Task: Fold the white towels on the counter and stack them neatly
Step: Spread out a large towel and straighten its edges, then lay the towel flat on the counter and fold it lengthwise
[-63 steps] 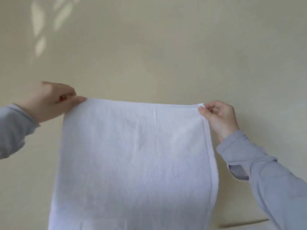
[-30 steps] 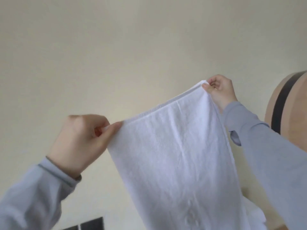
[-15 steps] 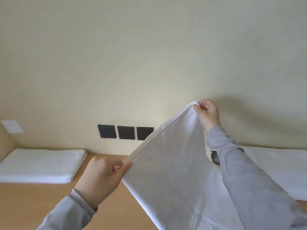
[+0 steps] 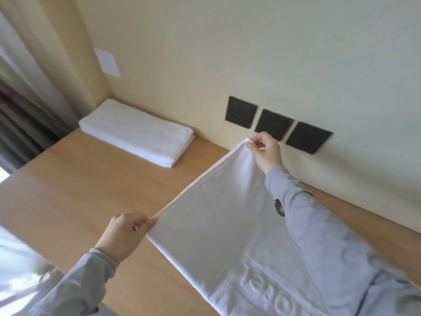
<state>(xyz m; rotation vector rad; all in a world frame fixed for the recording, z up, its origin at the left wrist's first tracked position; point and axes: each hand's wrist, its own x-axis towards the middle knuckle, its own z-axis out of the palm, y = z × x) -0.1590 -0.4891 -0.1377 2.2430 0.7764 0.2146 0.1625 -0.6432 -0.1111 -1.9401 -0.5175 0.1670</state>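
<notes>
Head view: left hand (image 4: 124, 233) at seven o'clock and right hand (image 4: 265, 153) at one o'clock pinch the towel (image 4: 223, 224) corners; pull the edge taut, then lay it square on the surface (image 4: 79, 190).

white towel (image 4: 218, 224), tan counter (image 4: 79, 190), grey sleeves (image 4: 330, 242)

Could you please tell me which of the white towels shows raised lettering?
The unfolded towel pinched at its corners by the left hand and right hand; the folded stack in the far corner looks plain.
</notes>
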